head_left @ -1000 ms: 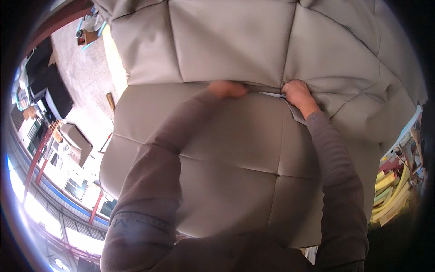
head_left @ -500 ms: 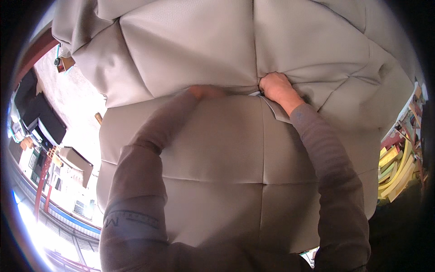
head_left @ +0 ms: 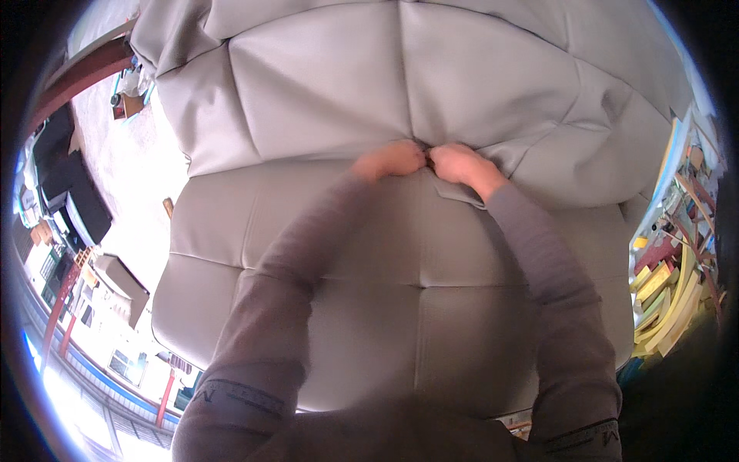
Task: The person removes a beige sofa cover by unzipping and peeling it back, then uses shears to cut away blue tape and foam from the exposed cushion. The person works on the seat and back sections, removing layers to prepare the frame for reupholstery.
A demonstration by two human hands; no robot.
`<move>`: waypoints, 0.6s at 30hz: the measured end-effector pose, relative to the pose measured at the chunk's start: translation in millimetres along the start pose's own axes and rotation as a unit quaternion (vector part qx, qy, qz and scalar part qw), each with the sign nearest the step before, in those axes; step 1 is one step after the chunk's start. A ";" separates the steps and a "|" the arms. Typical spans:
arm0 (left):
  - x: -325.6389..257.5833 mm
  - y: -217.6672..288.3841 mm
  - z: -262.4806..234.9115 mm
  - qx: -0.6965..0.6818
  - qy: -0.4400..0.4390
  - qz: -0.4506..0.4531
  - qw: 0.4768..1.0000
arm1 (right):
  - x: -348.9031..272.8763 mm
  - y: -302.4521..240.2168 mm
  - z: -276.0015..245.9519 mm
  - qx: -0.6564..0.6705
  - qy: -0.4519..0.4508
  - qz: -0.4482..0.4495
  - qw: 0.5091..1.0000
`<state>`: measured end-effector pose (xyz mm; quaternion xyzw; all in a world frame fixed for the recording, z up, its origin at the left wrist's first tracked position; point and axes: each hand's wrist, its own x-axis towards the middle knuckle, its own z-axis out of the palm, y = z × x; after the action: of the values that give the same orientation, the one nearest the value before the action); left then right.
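A large beige-grey leather-like cover (head_left: 323, 85) with stitched seams lies in folds across the far part of the view. Nearer to me is a tufted cushion (head_left: 362, 323) of the same material, its seams crossing at a dimple in the middle. Both hands meet at the crease between the two, where a vertical seam ends. My left hand (head_left: 394, 159) is closed, fingers pinched at the cover's edge. Close beside it, my right hand (head_left: 460, 165) is also closed, gripping the cover's edge. A small loose flap (head_left: 456, 191) of the material shows under the right wrist.
Yellow and green foam strips (head_left: 663, 308) are heaped at the right. On the left, a pale floor (head_left: 127, 177) holds dark boxy pieces (head_left: 83, 212) and a small brown box (head_left: 132, 106). A red beam (head_left: 85, 77) runs at the upper left.
My left hand has moved right along the crease to meet the right hand, and its fingers are now closed at the edge. The view has shifted slightly.
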<state>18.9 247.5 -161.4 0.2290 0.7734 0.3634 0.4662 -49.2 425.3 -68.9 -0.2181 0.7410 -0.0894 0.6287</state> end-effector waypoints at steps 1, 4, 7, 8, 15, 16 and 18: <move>5.1 -4.1 3.4 -0.019 -0.003 0.017 1.000 | -27.4 6.3 0.4 0.047 0.073 -0.047 0.995; 12.6 -11.5 9.0 -0.049 -0.011 0.042 0.998 | -124.9 35.6 10.5 0.063 0.375 -0.220 0.898; 41.3 -4.0 15.1 0.017 -0.090 -0.016 0.996 | -206.7 72.6 27.3 -0.033 0.412 -0.155 0.897; 55.6 2.5 22.0 0.047 -0.106 -0.050 0.992 | -223.0 85.9 33.1 -0.055 0.393 -0.115 0.911; 55.3 46.6 12.4 0.167 -0.095 -0.085 0.978 | -167.3 170.6 42.6 -0.156 0.410 0.095 0.894; 39.6 64.2 5.5 0.161 -0.071 -0.106 0.979 | -156.0 178.3 40.6 -0.193 0.404 0.113 0.887; 0.8 105.9 -11.9 0.157 -0.011 -0.130 0.979 | -144.4 191.4 28.8 -0.170 0.443 0.082 0.876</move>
<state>9.5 310.7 -76.2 0.2009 0.8386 0.1718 0.4764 -45.1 662.5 -23.4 -0.1972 0.9611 0.0027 0.1932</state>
